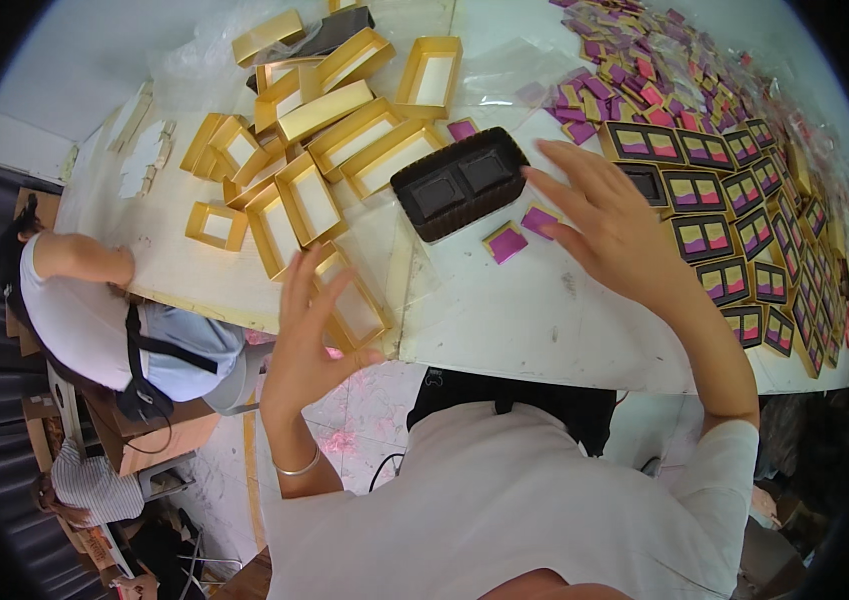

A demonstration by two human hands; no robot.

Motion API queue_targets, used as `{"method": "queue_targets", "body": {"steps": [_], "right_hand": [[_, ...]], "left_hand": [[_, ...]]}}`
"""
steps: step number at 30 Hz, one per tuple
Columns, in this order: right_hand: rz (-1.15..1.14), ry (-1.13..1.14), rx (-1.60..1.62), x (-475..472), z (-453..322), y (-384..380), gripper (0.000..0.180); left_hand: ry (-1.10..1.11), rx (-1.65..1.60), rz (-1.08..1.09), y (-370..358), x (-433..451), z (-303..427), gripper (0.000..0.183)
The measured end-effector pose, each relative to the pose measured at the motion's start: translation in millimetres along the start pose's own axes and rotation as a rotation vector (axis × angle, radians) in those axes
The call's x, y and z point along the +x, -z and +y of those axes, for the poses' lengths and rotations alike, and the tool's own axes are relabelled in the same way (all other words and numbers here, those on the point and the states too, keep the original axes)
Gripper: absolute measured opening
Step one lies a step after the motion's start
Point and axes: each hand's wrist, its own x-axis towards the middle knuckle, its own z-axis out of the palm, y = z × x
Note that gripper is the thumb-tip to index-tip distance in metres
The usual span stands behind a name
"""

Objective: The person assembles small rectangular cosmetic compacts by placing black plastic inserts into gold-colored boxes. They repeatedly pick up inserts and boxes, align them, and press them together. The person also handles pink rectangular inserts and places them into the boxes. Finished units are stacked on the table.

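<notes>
My left hand (308, 334) is spread, its fingers over the near end of a gold open-topped box (353, 306) at the table's front edge; whether it touches the box is hard to tell. A stack of black plastic trays (460, 180), each with two square wells, lies in front of me. My right hand (608, 221) hovers at the stack's right end, fingers apart, the index fingertip at or near its rim. Below that hand and the stack lie two small purple-and-gold packets, one nearer me (505, 242) and one by my thumb (539, 220).
More gold boxes (310, 201) are heaped at the left. At the right stand rows of filled boxes (700, 238), and behind them a pile of purple and pink packets (642, 82). Clear plastic film (511, 71) lies at the back. A person (79, 300) sits at the table's left side.
</notes>
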Motion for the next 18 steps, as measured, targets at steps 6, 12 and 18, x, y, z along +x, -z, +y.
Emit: {"method": "queue_targets", "body": {"steps": [6,12,18], "right_hand": [[-0.049,0.132,0.022,46,12,-36,0.009],[0.166,0.016,0.308,54,16,-38,0.012],[0.47,-0.526,0.956,3,29,32,0.032]], "left_hand": [[0.071,0.011,-0.031,-4,-22,-16,0.047],[-0.201,0.294,0.211,-4,1,1,0.018],[-0.529,0.169,0.312,-23,15,81,0.019]]}}
